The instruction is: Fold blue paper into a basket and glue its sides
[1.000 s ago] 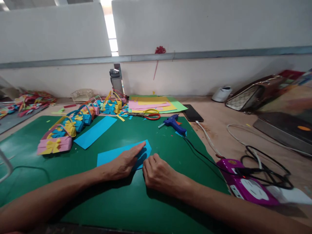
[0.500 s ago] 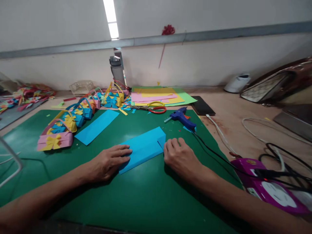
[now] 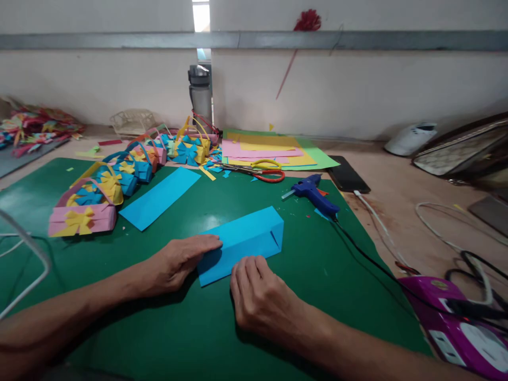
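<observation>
Here, two hands work at a folded blue sheet

It is the clock's centre, lying on a green mat, creased lengthwise, a dark slit at its three-o'clock end. The left hand lies at eight o'clock, fingers extended and close together, resting on the sheet's left end. The right hand sits at five, fingers curled by the near edge; whether they pinch the paper, one cannot tell. A flat blue strip lies at ten, small paper baskets beyond it. Scissors lie just past twelve, by coloured sheets; a blue glue gun rests at two, a black phone behind it, a purple power strip between three and four
</observation>
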`<state>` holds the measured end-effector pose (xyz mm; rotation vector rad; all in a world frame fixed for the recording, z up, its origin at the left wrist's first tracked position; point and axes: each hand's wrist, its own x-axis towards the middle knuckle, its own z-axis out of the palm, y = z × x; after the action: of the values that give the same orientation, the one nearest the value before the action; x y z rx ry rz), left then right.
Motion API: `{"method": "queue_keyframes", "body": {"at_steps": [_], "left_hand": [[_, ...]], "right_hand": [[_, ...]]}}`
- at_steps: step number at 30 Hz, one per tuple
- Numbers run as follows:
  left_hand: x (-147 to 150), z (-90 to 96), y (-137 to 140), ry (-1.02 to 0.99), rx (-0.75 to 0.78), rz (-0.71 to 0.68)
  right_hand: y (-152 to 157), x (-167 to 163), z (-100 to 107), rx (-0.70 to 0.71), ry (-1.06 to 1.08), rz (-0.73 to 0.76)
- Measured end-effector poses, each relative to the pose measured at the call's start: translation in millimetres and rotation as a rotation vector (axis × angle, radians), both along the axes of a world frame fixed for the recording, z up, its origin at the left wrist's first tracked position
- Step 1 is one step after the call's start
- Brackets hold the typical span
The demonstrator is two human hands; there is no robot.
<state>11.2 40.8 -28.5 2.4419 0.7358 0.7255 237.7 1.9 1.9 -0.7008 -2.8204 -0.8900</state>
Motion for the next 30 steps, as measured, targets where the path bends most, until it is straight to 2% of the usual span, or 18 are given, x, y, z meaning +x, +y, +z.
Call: {"method": "queue_keyframes", "body": {"at_steps": [4,9,11,16,19,22,26,30], "left_hand": [[-0.5,7.8,-0.9,0.020,0.078,-0.104],[1.7,7.2,-3.3,0.127,0.399,-0.105],[4.6,7.5,-5.0,0.138,0.471,-0.115],[11.1,14.2,-10.8,0.192,0.465,-0.181],[13.7,17.5,-14.5,0.213,0.464,-0.190],[15.8,18.3,-17.5,0.214,0.478,-0.188],[17.1,18.5,-20.6,0.199,0.522,-0.173],[18.7,18.2,-22.7,0.203,0.495,-0.143]], "right_hand": [[0.6,2.9,6.2,-0.048,0.016,-0.032],[2.3,10.4,8.3,-0.036,0.054,-0.017],[1.7,11.7,7.9,-0.042,0.054,-0.008],[-1.2,14.2,2.6,-0.155,0.097,-0.041],[-5.2,16.7,-1.1,-0.297,0.198,-0.103],[-11.0,17.9,2.0,-0.586,0.330,-0.242],[-12.9,16.3,16.0,-1.161,0.488,-0.406],[-9.0,13.4,22.1,-1.734,0.650,-0.535]]}}
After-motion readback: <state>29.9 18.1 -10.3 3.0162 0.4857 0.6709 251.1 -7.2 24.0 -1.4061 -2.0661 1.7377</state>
